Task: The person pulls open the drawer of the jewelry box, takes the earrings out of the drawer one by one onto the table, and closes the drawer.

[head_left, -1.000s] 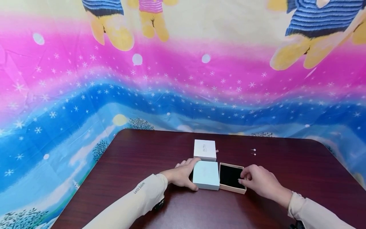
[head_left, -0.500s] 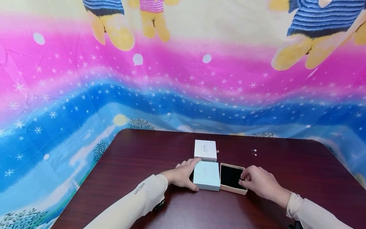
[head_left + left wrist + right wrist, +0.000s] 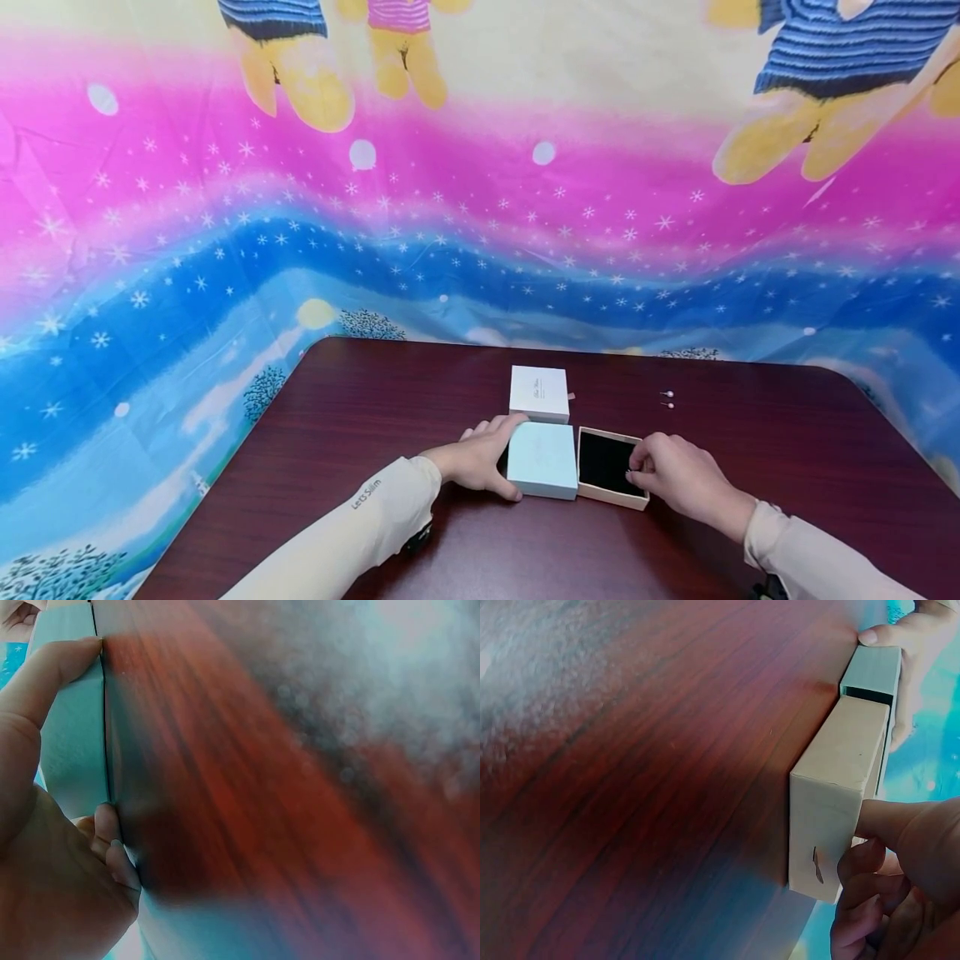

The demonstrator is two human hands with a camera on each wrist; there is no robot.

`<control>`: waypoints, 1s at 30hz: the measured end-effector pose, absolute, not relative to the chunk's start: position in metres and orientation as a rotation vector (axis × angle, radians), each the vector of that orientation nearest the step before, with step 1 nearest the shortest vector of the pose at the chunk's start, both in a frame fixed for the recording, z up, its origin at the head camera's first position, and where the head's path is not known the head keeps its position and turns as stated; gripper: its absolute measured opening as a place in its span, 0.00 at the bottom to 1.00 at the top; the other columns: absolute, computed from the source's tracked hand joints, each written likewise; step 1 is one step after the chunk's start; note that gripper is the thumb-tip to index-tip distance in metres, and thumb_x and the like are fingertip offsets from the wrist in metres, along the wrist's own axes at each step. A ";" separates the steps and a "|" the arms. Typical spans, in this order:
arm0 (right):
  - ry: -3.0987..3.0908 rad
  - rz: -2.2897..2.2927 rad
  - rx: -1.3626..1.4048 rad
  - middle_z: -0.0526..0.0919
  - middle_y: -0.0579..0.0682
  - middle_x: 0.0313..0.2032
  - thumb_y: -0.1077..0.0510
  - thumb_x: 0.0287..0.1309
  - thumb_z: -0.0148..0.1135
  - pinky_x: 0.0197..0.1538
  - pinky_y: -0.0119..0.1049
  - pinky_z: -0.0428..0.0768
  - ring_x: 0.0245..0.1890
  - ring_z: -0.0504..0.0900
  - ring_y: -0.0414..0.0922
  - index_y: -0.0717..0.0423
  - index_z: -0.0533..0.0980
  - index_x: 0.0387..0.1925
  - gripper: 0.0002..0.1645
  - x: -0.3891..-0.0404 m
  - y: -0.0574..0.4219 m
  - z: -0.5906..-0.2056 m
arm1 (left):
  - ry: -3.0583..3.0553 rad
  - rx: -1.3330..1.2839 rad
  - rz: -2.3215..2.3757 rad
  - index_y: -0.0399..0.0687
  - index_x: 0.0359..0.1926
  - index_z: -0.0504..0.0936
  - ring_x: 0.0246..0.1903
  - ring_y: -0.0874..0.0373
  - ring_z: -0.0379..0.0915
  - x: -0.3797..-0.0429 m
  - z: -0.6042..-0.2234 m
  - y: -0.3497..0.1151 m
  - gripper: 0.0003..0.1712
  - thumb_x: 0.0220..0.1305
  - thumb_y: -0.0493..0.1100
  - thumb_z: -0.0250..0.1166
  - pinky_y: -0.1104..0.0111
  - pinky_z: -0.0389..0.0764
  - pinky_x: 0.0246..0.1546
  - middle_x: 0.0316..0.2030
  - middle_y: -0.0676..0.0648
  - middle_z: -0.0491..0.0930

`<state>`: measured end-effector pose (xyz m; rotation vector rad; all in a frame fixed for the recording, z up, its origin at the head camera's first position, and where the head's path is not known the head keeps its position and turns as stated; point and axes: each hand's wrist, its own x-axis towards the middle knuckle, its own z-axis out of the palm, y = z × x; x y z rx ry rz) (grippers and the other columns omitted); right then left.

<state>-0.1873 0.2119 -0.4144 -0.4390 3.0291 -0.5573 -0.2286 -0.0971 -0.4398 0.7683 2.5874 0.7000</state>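
A light-blue jewelry box sleeve [image 3: 542,458] lies on the table, and my left hand [image 3: 476,458] grips its left side, thumb at the near edge and fingers at the far one. From its right side the beige drawer [image 3: 611,498] sticks out, lined with a black pad [image 3: 602,458]. My right hand [image 3: 681,475] is over the drawer's right end, thumb and forefinger pinched together down at the pad. Between those fingertips only a speck of a tiny shiny piece of jewelry shows; the fingers hide the rest. In the right wrist view, the drawer's end wall [image 3: 825,836] has a slit.
A white lettered box [image 3: 538,392] with a small tab stands just behind the blue sleeve. Two pearl stud earrings [image 3: 670,406] lie on the dark red wooden table [image 3: 405,383], behind my right hand. A printed cloth [image 3: 480,208] hangs behind the table.
The shiny piece at my right fingertips shows less than before. The right wrist has shifted slightly left, while the left hand and both boxes stay in place.
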 end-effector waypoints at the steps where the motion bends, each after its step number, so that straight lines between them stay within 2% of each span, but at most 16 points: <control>1: 3.028 -0.554 -0.440 0.74 0.36 0.13 0.55 0.54 0.73 0.24 0.37 0.69 0.17 0.69 0.33 0.43 0.83 0.26 0.05 -0.187 0.212 -0.414 | 2.588 0.768 0.701 0.61 0.78 0.49 0.64 0.55 0.59 -0.229 -0.440 -0.097 0.63 0.48 0.55 0.79 0.58 0.59 0.63 0.72 0.51 0.61; 13: 3.061 -0.506 -0.500 0.74 0.35 0.13 0.56 0.55 0.73 0.24 0.37 0.69 0.18 0.68 0.33 0.41 0.82 0.23 0.09 -0.189 0.211 -0.416 | 2.599 0.771 0.692 0.60 0.78 0.49 0.64 0.54 0.60 -0.229 -0.441 -0.097 0.63 0.48 0.55 0.80 0.59 0.60 0.62 0.72 0.50 0.61; 22: 3.083 -0.475 -0.545 0.75 0.33 0.14 0.58 0.54 0.72 0.24 0.36 0.70 0.18 0.68 0.31 0.41 0.82 0.24 0.08 -0.189 0.212 -0.417 | 2.598 0.765 0.697 0.60 0.78 0.48 0.66 0.54 0.59 -0.228 -0.441 -0.096 0.64 0.48 0.55 0.80 0.58 0.59 0.63 0.73 0.50 0.60; 30: 3.102 -0.432 -0.575 0.70 0.33 0.12 0.60 0.53 0.69 0.22 0.32 0.66 0.16 0.65 0.31 0.40 0.81 0.21 0.11 -0.189 0.211 -0.419 | 2.598 0.778 0.691 0.60 0.78 0.49 0.65 0.54 0.60 -0.229 -0.442 -0.096 0.63 0.48 0.55 0.80 0.59 0.60 0.62 0.73 0.50 0.61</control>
